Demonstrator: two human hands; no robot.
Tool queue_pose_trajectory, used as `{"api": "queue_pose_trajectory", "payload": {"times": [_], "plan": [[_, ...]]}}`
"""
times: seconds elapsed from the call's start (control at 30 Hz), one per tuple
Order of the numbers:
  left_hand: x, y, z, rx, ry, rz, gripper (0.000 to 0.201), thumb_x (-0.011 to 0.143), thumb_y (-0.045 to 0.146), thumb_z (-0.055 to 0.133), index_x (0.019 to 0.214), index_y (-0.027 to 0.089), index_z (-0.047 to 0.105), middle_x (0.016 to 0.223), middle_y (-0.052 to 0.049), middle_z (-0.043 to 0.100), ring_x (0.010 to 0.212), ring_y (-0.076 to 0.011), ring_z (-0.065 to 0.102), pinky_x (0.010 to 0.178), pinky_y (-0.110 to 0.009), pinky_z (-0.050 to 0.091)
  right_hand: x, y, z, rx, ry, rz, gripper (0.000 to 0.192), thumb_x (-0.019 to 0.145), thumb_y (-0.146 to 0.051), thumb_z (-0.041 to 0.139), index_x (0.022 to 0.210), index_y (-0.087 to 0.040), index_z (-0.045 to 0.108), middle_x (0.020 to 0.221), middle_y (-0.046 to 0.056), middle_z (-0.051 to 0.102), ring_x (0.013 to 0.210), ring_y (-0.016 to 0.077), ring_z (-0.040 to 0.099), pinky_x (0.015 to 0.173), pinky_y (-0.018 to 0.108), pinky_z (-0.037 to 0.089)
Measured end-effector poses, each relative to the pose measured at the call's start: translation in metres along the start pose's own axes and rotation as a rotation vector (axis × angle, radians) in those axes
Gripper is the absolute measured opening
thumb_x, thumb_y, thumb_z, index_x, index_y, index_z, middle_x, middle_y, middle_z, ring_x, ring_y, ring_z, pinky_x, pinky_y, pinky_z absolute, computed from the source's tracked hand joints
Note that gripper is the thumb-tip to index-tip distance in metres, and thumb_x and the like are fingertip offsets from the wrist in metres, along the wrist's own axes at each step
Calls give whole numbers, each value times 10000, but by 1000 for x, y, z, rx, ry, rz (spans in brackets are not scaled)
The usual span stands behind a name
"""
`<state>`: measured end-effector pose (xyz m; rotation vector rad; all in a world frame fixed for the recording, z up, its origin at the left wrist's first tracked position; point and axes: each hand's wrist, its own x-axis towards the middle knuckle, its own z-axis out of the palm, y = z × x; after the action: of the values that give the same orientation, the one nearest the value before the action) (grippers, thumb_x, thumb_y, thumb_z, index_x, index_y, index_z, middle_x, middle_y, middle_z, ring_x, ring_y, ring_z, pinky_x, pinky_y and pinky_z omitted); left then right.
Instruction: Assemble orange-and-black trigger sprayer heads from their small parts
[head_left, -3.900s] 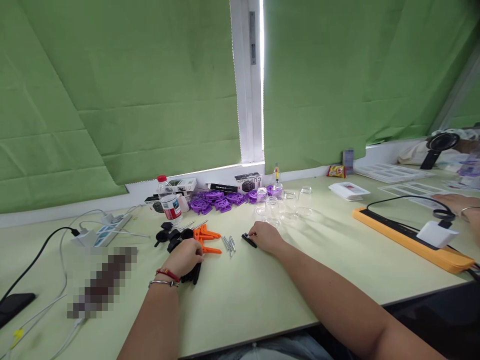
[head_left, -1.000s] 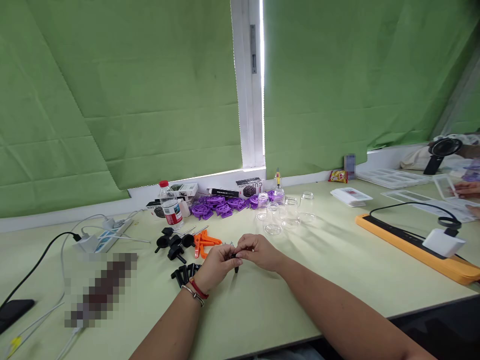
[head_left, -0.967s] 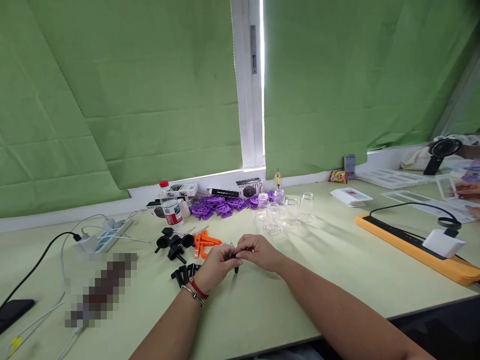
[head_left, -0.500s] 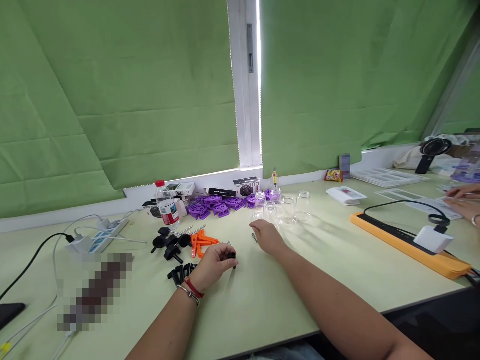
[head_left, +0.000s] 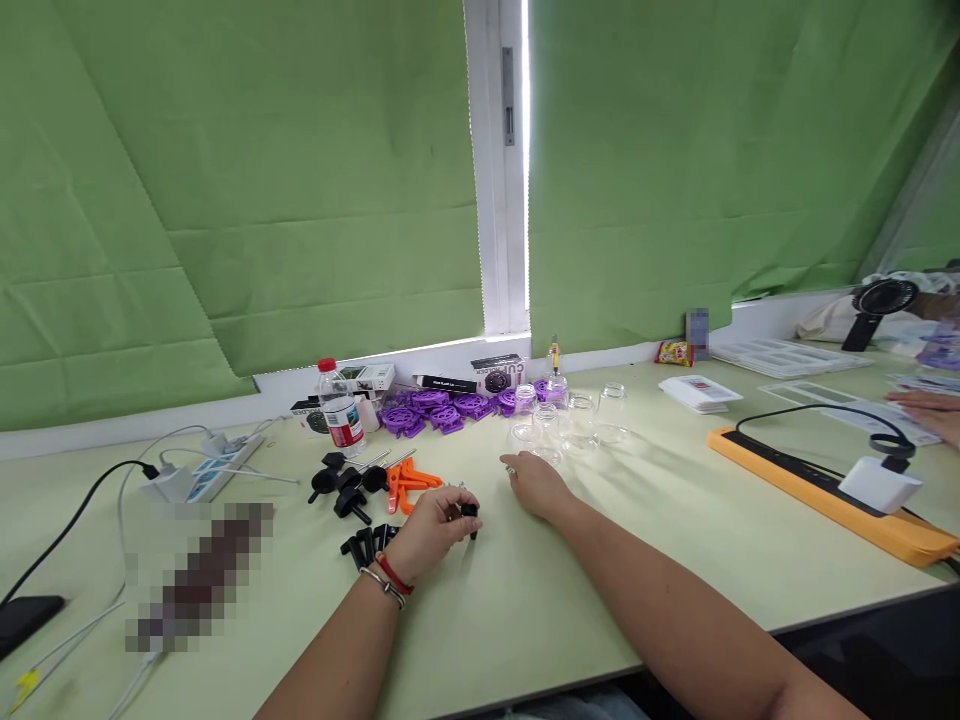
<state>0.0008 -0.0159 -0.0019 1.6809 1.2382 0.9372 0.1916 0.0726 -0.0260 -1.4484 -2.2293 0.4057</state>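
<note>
The left hand (head_left: 431,525) is pinching a small black part (head_left: 469,511) at its fingertips, held just above the table (head_left: 525,620), with a row of black pegs (head_left: 367,545) just behind that wrist and orange clips (head_left: 409,482) a bit farther out. The right hand (head_left: 534,483) is off the part, reaching past the grip toward the clear jars (head_left: 559,425); fingers look curled over something tiny, can't tell if they've actually got it. Looks like mid-assembly: part held ready, so the next bit probably needs the right hand to bring a small piece back and line it up carefully.
</note>
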Motion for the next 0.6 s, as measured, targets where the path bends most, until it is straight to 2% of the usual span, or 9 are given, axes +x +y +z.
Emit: {"api": "queue_pose_trajectory", "payload": {"times": [0.1,0.17,0.23,0.37,0.6], "plan": [[1,-4,0,3,13,32,215,679,281,682,830,138,629,723,-3,568,585,-91,483,535,-222,376,-8,-13,-1,367,113,-144,372,882,-207,383,1216,-182,543,965,88,577,830,174,571,745,309,447],[2,-4,1,7,18,43,209,675,271,684,827,137,631,720,0,559,586,-89,475,532,-218,366,-15,-25,0,633,102,-230,354,896,-276,392,1222,-192,502,901,53,563,692,132,554,656,287,463],[2,-3,1,6,19,44,208,673,267,683,826,135,633,709,4,551,579,-87,461,530,-218,360,-22,-35,2,797,67,-288,337,892,-304,422,1205,-196,481,878,32,547,626,104,522,607,268,459],[2,-1,2,-4,12,39,235,675,270,681,857,126,642,697,4,549,567,-83,433,530,-220,355,-29,-45,6,848,43,-367,276,877,-269,462,1141,-197,505,875,22,533,658,93,498,626,253,447],[2,-1,2,22,-7,28,226,701,262,656,884,130,654,633,19,532,548,-88,439,520,-220,366,-29,-43,8,759,16,-436,233,863,-208,461,1086,-194,524,846,11,524,654,94,484,630,251,431]]}}
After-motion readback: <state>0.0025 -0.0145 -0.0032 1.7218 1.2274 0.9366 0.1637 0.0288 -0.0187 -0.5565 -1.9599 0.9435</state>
